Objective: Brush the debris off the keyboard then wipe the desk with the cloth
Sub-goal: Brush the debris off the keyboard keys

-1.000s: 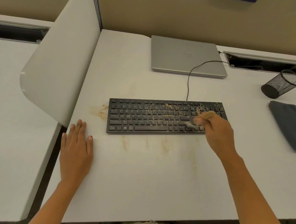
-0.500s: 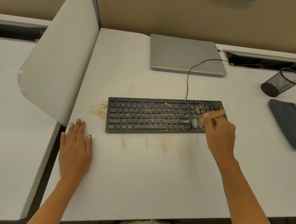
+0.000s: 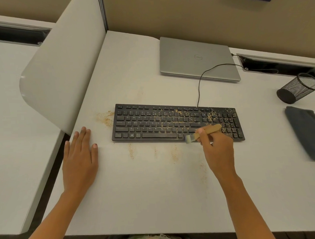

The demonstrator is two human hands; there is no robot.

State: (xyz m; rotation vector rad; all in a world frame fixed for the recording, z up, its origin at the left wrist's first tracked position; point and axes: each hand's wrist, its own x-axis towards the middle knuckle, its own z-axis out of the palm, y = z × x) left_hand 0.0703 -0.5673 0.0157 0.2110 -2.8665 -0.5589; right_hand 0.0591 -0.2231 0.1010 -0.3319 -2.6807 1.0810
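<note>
On the desk, brush now lower, at the keyboard's front edge.

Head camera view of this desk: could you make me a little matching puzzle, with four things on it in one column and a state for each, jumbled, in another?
Things
1. black flat keyboard
2. silver laptop computer
3. black wire-mesh pen cup
4. small wooden-handled brush

States
A. tipped over on its side
B. gripped by the right hand
C. lid shut, lying flat
D. speckled with tan crumbs

Pairs: 1-D, 2-C, 3-A, 4-B
</note>
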